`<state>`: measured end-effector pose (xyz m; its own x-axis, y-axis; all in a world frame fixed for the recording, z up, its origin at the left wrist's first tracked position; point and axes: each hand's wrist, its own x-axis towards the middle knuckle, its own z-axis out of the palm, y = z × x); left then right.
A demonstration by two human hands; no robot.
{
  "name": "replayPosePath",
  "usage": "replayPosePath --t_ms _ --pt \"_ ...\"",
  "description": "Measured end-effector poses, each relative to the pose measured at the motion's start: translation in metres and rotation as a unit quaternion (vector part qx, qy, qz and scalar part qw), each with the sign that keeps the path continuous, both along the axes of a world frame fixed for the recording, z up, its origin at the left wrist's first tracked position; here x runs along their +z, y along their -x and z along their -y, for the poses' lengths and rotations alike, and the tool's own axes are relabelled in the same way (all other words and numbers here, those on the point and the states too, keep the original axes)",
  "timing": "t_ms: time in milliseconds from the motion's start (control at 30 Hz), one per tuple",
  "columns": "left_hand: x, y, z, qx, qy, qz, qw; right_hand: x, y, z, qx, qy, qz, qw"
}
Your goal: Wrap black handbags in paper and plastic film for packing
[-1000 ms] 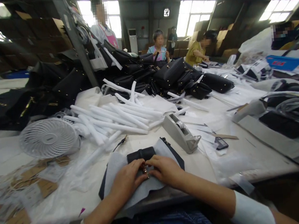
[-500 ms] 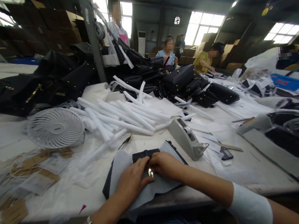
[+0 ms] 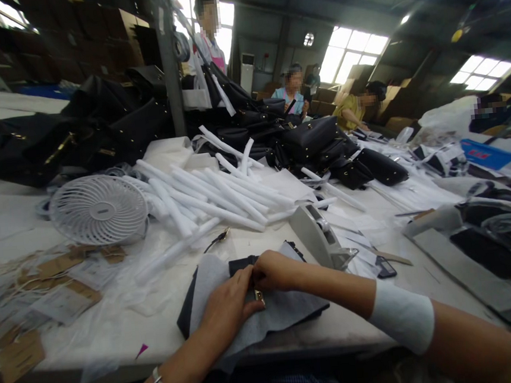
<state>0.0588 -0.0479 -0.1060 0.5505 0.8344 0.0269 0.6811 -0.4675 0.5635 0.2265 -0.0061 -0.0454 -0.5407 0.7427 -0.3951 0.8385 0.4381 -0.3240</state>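
Note:
A dark pouch [image 3: 186, 314] lies at the near table edge under a sheet of grey tissue paper [image 3: 284, 311]. A rolled black strap [image 3: 239, 265] rests across its top. My left hand [image 3: 228, 304] and my right hand [image 3: 275, 271] meet on the paper, fingers pinched around a small metal clasp [image 3: 259, 296] between them. Both hands are closed on that clasp and press on the tissue.
A grey tape dispenser [image 3: 317, 237] stands just right of my hands. A white desk fan [image 3: 98, 209] and several white paper rolls [image 3: 211, 198] lie behind. Brown tags [image 3: 51, 266] are scattered left. Black bags [image 3: 309, 139] pile up farther back, where other people work.
The view has swung down and left a little. My hands stay on the clasp; my right forearm now reaches in more from the right.

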Motion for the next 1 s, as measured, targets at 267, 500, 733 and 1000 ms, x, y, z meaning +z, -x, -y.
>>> replayPosePath --t_ms 267,500,733,1000 --pt "0.004 -0.001 0.001 -0.008 0.007 -0.016 1.000 -0.017 -0.008 0.019 -0.045 -0.055 -0.016 0.997" --pt "0.004 -0.001 0.000 -0.008 0.006 -0.020 1.000 -0.029 -0.004 0.034 -0.047 -0.112 0.001 0.993" --pt "0.005 -0.001 0.003 -0.008 0.006 -0.023 1.000 -0.030 -0.013 0.039 -0.016 -0.129 -0.027 0.991" --pt "0.001 0.001 -0.002 -0.006 0.022 -0.002 1.000 -0.017 -0.034 0.040 0.055 -0.142 -0.071 0.986"
